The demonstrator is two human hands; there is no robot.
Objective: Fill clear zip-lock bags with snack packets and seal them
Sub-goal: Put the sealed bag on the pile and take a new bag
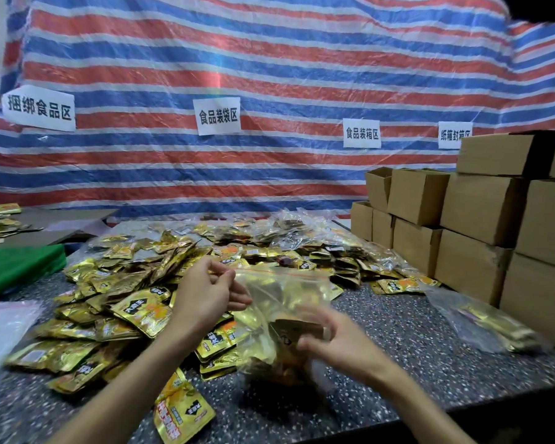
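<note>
Closest, a lone gold packet lies on the speckled surface. Behind it the zip-lock bag stands upright, red-zip mouth up. The left hand fingers pinch its rim; the right hand is blurred, grip unclear. A sign reads 食品装袋区.

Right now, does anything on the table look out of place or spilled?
One gold packet lies near the front edge of the table, apart from the pile; it might slip off. Otherwise nothing stands out.
</note>
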